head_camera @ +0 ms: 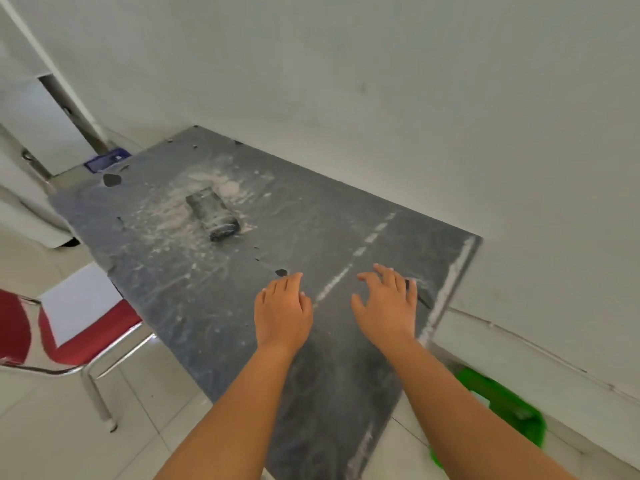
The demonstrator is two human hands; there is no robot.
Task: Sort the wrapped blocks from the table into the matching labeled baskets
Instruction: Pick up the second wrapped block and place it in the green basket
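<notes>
in the head view we are looking down on a dark grey table (166,271) pushed against a white wall, its top smeared with whitish dust. one wrapped block (213,213), dark and scuffed, is lying on its side in the dusty patch toward the far left part of the table, well apart from both of our hands. our left hand (282,308) is hovering palm down near the right end of the table, fingers loosely spread and holding nothing. our right hand (386,304) is sitting just beside it, closer to the right edge, also open and empty, fingers fanned. a green basket (512,407) is showing on the floor below the table's right edge. a blue basket (107,160) is peeking out beyond the far left corner. a red chair (86,341) is standing by the table's left edge.
</notes>
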